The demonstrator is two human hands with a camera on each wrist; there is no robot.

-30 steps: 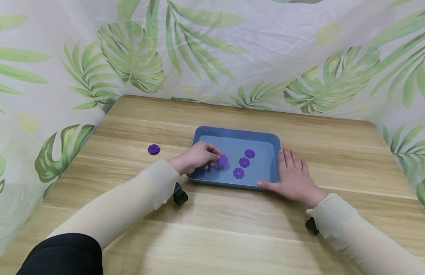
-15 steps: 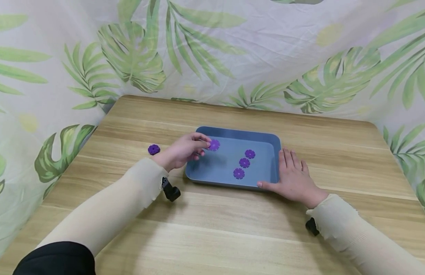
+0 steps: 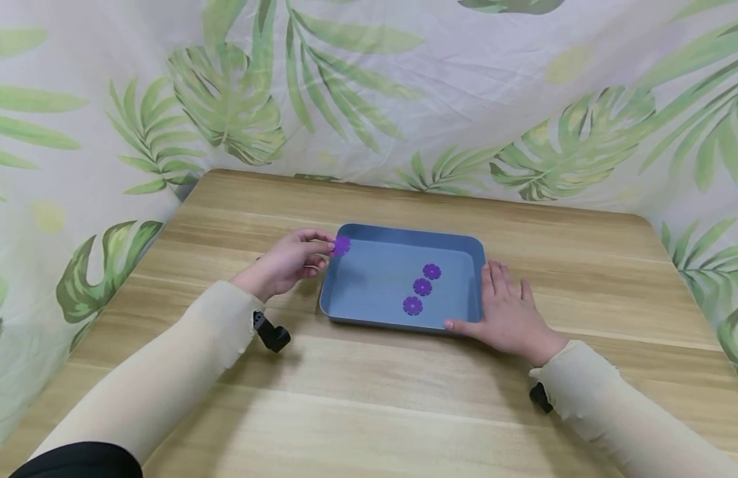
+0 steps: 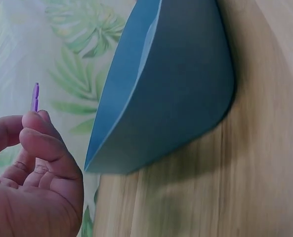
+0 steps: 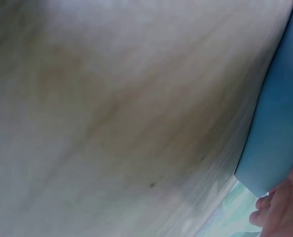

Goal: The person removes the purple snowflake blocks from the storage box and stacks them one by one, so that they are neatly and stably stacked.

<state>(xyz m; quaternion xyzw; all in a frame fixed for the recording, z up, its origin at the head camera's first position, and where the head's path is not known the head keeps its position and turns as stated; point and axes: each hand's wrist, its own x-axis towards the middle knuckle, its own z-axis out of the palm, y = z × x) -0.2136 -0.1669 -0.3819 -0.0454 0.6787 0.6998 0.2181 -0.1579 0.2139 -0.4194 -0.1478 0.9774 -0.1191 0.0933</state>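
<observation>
Between thumb and fingertips, my left hand (image 3: 291, 259) pinches a thin purple flower-shaped disc (image 3: 342, 246) above the left rim of a blue tray (image 3: 369, 292). The left wrist view shows that disc (image 4: 35, 97) edge-on, raised above the fingertips. Three more purple discs lie in a slanting row in the tray's right half, the middle one (image 3: 422, 287) between the other two. My right hand (image 3: 512, 312) rests against the tray's right side with its fingers straight and its thumb at the front rim. In the right wrist view, only part of that hand (image 5: 284, 207) shows beside the tray.
The tray stands on a wooden table (image 3: 369, 398). A leaf-patterned cloth (image 3: 369, 86) hangs behind the table and at both sides. The dark purple discs seen earlier at the left are almost wholly hidden behind my left hand.
My left hand has lifted the purple disc and moved left with it, from over the tray's floor to its left rim. The right hand and the three discs in the tray have stayed put.
</observation>
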